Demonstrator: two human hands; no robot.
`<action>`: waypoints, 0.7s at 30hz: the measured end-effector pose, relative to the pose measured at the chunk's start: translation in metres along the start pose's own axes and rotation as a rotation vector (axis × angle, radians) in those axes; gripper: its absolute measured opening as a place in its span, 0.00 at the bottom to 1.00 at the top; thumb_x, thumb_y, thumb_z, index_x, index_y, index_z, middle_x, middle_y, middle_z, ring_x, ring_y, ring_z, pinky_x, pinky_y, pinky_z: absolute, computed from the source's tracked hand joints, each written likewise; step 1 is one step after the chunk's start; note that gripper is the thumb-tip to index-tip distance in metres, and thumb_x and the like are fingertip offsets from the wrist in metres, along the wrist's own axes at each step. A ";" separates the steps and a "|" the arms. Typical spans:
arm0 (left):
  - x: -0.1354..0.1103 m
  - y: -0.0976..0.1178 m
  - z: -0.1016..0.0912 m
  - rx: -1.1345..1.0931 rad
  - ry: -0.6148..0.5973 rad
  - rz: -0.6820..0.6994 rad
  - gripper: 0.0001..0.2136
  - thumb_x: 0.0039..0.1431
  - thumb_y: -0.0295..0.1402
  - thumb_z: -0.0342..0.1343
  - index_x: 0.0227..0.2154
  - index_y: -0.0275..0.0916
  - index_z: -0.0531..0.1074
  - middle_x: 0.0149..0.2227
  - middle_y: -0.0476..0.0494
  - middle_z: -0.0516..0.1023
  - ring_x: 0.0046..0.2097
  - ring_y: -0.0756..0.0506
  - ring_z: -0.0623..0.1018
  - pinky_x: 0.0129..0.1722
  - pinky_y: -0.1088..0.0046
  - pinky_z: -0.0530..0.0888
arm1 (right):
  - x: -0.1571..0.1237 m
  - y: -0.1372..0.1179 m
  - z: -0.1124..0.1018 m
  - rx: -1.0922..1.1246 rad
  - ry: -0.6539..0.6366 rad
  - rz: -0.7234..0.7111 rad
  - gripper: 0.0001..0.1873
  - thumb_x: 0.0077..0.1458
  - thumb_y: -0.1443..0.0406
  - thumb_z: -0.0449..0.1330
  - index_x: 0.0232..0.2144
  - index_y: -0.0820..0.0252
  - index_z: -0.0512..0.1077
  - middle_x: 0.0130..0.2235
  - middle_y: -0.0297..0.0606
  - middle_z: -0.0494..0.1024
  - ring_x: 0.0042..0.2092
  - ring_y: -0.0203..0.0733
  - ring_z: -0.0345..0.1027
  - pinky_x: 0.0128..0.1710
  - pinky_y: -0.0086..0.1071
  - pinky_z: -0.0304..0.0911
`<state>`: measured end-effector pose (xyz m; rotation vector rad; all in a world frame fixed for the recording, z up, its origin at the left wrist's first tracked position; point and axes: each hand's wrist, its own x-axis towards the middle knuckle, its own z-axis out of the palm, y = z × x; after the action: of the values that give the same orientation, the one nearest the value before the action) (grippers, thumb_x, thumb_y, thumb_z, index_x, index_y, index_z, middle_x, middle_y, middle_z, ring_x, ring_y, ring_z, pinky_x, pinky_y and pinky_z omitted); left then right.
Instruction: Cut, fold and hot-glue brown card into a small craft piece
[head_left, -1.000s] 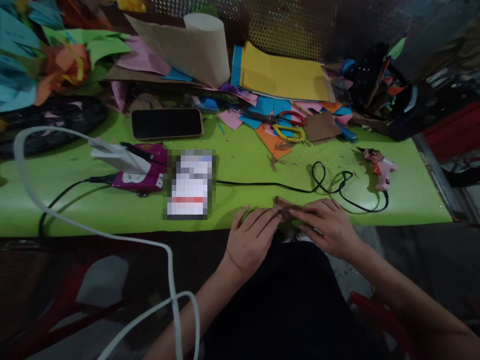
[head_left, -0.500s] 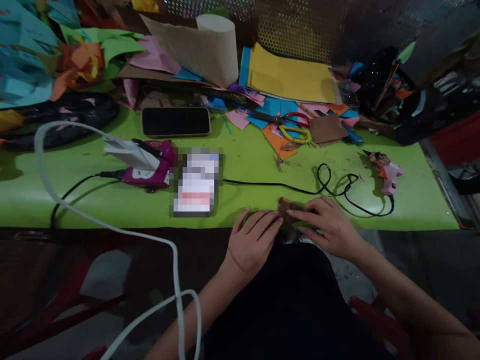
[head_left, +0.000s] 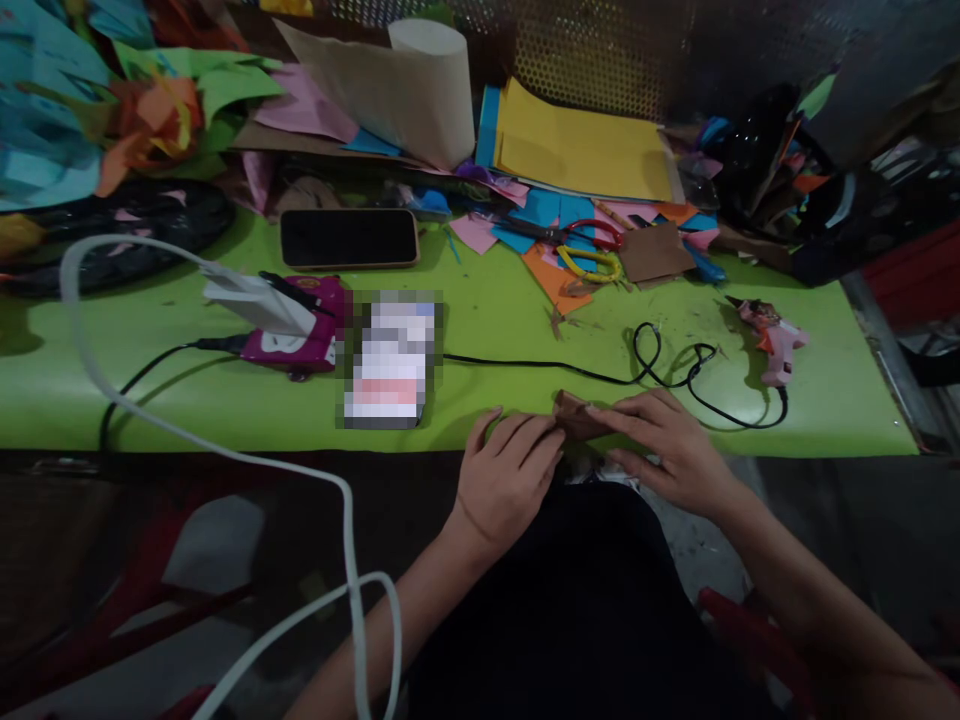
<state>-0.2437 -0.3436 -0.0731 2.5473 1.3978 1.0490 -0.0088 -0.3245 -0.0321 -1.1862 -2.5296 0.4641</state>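
A small folded piece of brown paper [head_left: 576,416] lies at the front edge of the green table, between my two hands. My left hand [head_left: 508,470] pinches its left end, the fingertips bent over it and the thumb partly hidden. On the other side, my right hand [head_left: 667,446] has its index finger laid along the top of the paper, with the thumb lower down near the table edge. The underside of the paper is hidden by my fingers.
A pink glue gun [head_left: 780,345] with a black cord lies at the right. A lit phone [head_left: 391,360], a dark phone [head_left: 349,239] and a purple power strip [head_left: 300,325] with a white cable [head_left: 225,452] are at left. Scissors [head_left: 589,240] and paper scraps lie behind.
My right hand has shifted slightly to the right along the brown paper, and more of the paper shows between the hands. My left hand keeps its hold.
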 end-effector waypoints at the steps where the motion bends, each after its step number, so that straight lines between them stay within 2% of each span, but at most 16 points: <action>1: 0.001 0.000 0.000 -0.004 -0.003 -0.001 0.08 0.62 0.28 0.55 0.41 0.42 0.76 0.43 0.48 0.83 0.45 0.45 0.77 0.55 0.61 0.65 | -0.002 0.001 0.001 -0.018 0.004 0.005 0.24 0.63 0.61 0.56 0.61 0.51 0.65 0.47 0.43 0.75 0.47 0.47 0.66 0.46 0.44 0.63; 9: 0.004 0.003 0.004 0.061 -0.056 0.002 0.13 0.62 0.31 0.56 0.49 0.42 0.75 0.43 0.45 0.82 0.44 0.44 0.76 0.53 0.60 0.65 | -0.004 -0.003 0.012 -0.229 -0.022 0.020 0.23 0.63 0.60 0.56 0.60 0.53 0.67 0.46 0.45 0.74 0.47 0.51 0.66 0.46 0.46 0.62; 14: 0.006 0.003 0.005 0.083 -0.060 0.003 0.12 0.62 0.31 0.56 0.47 0.42 0.76 0.42 0.45 0.81 0.44 0.44 0.75 0.53 0.60 0.65 | -0.012 0.003 0.010 -0.081 0.017 0.001 0.24 0.62 0.61 0.58 0.59 0.56 0.67 0.49 0.45 0.75 0.49 0.49 0.66 0.48 0.45 0.62; 17: 0.006 0.003 0.005 0.086 -0.065 0.009 0.12 0.61 0.31 0.57 0.47 0.42 0.76 0.42 0.46 0.80 0.43 0.44 0.75 0.53 0.60 0.65 | -0.020 0.006 0.012 -0.126 0.078 0.020 0.23 0.62 0.62 0.58 0.59 0.54 0.68 0.49 0.43 0.76 0.49 0.49 0.67 0.48 0.45 0.62; 21: 0.006 0.002 0.007 0.091 -0.066 0.008 0.12 0.59 0.32 0.58 0.46 0.43 0.76 0.41 0.44 0.80 0.44 0.42 0.74 0.51 0.59 0.66 | -0.024 0.007 0.012 -0.136 0.072 0.048 0.23 0.61 0.62 0.58 0.59 0.52 0.68 0.50 0.43 0.77 0.49 0.50 0.68 0.47 0.46 0.63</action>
<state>-0.2357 -0.3381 -0.0748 2.6263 1.4516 0.9144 0.0060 -0.3412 -0.0486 -1.2900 -2.5102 0.2587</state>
